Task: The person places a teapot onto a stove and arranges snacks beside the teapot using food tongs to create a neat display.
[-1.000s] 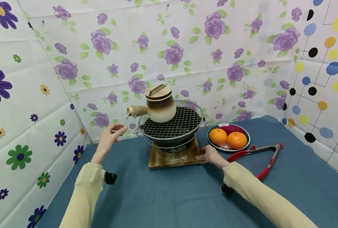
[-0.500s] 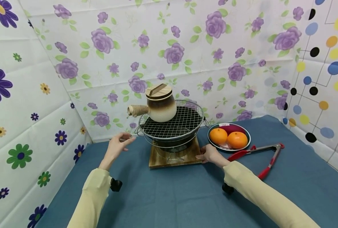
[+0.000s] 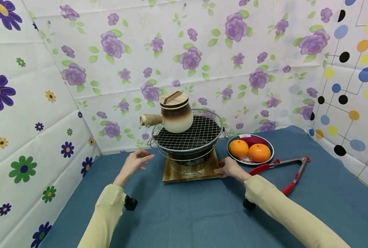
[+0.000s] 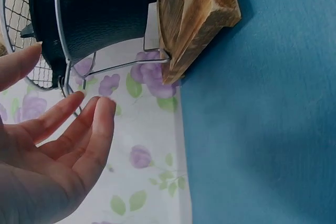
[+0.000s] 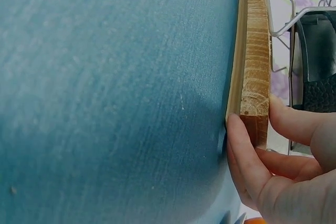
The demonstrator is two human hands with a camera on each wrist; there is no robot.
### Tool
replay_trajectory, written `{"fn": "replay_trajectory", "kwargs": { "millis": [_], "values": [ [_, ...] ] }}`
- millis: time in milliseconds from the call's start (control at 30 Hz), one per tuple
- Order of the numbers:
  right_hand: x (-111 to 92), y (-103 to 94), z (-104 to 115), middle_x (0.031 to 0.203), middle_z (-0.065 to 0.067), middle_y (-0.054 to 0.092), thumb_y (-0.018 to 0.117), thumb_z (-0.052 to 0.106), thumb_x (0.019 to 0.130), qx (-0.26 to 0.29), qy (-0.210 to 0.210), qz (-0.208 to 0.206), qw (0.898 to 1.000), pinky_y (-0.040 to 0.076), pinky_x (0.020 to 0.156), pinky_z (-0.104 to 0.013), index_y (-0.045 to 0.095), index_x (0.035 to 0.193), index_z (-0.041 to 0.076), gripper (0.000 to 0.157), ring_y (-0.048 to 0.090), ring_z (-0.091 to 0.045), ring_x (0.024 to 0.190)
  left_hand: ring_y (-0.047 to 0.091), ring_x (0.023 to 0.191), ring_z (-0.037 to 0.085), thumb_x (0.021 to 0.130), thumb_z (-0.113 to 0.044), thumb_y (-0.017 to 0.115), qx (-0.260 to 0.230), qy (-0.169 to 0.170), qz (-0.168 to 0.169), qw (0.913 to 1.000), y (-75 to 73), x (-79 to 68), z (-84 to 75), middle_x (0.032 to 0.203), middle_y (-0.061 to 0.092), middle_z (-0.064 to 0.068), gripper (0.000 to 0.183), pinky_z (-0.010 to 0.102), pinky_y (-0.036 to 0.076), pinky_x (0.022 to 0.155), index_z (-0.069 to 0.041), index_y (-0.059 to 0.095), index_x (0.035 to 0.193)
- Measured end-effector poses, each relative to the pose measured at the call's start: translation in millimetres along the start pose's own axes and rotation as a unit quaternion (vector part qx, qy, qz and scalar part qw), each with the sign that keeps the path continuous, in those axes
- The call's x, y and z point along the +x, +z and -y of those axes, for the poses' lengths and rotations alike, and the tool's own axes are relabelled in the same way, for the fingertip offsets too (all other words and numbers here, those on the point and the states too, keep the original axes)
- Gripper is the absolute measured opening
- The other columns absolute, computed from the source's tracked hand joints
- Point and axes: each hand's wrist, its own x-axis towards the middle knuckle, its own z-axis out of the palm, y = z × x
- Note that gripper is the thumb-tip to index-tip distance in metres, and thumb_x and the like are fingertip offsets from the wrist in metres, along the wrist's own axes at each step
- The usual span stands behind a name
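Observation:
My right hand [image 3: 231,168] pinches the front right corner of a square wooden board [image 3: 174,175]. In the right wrist view its thumb [image 5: 294,121] lies on the top face and the fingertips are at the lower edge. On the board stands a black tabletop grill [image 3: 187,156] with a round wire mesh [image 3: 202,136]. A lidded clay pot [image 3: 177,120], brown fading to cream, sits on the mesh, its rope-wrapped handle [image 3: 153,120] pointing left. My left hand [image 3: 133,165] holds nothing, fingers loosely bent, left of the grill and near its wire side handle [image 4: 71,95].
Right of the grill, a plate [image 3: 271,147] holds two oranges [image 3: 249,150] and a dark red item [image 3: 255,139]. Red-handled tongs [image 3: 290,161] lie spread beside it. Patterned cloth walls [image 3: 119,86] enclose the blue-covered table [image 3: 184,213] at the back and sides.
My left hand has moved right and slightly down, closer to the grill and board. The right hand stays at the board's corner; the grill and pot have not visibly moved.

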Motion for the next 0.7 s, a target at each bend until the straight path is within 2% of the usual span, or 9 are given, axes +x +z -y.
{"fn": "replay_trajectory", "kwargs": {
  "millis": [233, 500, 700],
  "values": [
    [-4, -3.1, 0, 0.086, -0.016, 0.06, 0.069, 0.002, 0.08, 0.007, 0.001, 0.0, 1.0, 0.054, 0.058, -0.03, 0.057, 0.105, -0.015, 0.033, 0.063, -0.023, 0.065, 0.055, 0.091, 0.029, 0.087, -0.031, 0.062, -0.017, -0.011, 0.027, 0.9994, 11.0, 3.5, 5.8, 0.11, 0.054, 0.018, 0.044, 0.042, 0.053, 0.07, 0.001, 0.054, 0.117],
    [-11, -8.8, 1, 0.103, -0.022, 0.057, 0.067, 0.002, 0.081, 0.024, -0.005, 0.003, 1.0, 0.054, 0.063, -0.034, 0.053, 0.113, -0.015, 0.039, 0.063, -0.025, 0.072, 0.054, 0.095, 0.033, 0.082, -0.04, 0.066, -0.022, -0.034, 0.041, 0.9983, 23.9, 8.9, 10.6, 0.107, 0.055, 0.014, 0.054, 0.044, 0.052, 0.072, 0.001, 0.054, 0.117],
    [-12, -14.6, 3, 0.101, -0.021, 0.057, 0.067, 0.002, 0.081, 0.02, -0.012, 0.002, 1.0, 0.054, 0.064, -0.036, 0.054, 0.112, -0.014, 0.036, 0.063, -0.028, 0.07, 0.051, 0.098, 0.038, 0.083, -0.037, 0.064, -0.02, -0.042, 0.051, 0.9976, 30.9, 11.3, 15.7, 0.108, 0.055, 0.015, 0.053, 0.045, 0.051, 0.072, 0.003, 0.053, 0.118]
  ]
}}
